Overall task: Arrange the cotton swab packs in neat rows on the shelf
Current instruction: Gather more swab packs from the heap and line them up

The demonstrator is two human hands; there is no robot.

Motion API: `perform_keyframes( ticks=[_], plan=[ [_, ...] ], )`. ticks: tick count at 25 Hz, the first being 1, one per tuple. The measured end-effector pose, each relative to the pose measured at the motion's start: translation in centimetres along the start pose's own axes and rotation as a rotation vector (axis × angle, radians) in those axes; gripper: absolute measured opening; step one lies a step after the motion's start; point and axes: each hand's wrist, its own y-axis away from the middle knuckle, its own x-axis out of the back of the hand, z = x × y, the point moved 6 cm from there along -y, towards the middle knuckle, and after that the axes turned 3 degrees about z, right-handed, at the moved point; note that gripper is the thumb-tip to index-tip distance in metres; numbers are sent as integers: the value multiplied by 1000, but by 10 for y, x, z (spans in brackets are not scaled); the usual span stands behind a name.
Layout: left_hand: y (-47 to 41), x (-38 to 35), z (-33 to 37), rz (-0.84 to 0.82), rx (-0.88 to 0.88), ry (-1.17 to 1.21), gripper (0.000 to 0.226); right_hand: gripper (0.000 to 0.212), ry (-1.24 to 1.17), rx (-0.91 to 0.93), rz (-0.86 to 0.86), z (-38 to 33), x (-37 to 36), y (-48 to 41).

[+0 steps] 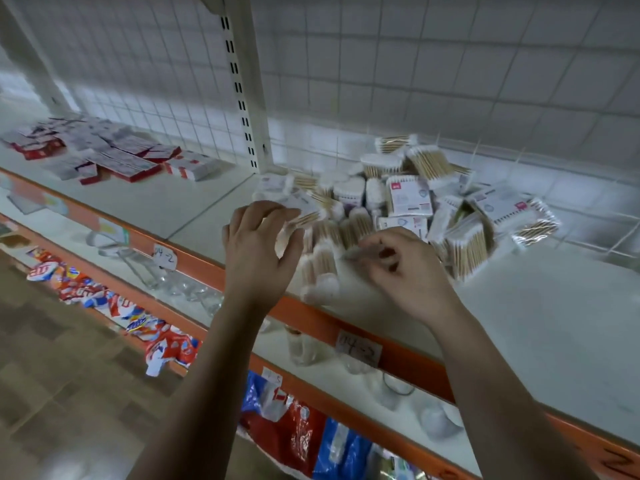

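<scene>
Spreads left hand (259,244) loosely, packs (408,195) at 1 o'clock of fingers; pinches pack (320,268) at 9 o'clock with right hand (405,268).

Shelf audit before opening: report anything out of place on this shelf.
The clear-wrapped packs of wooden-stick cotton swabs lie in a jumbled heap on the white shelf, tilted and overlapping, not in rows. One pack lies at the orange front edge. Further left, red-and-white flat boxes are scattered too.
</scene>
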Motion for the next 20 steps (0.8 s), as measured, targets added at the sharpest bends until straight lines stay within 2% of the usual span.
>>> perform_keyframes(
  ticks=[7,14,20],
  plan=[
    [-21,-10,-27,-40,-27,92,29,18,3,-26,6,-9,-28,10],
    [-32,-26,-34,-128,-20,163,42,37,-16,-45,-129,-20,-58,16],
    [-32,-31,-37,-225,28,253,48,48,-29,-112,-112,-21,-60,11]
  ],
)
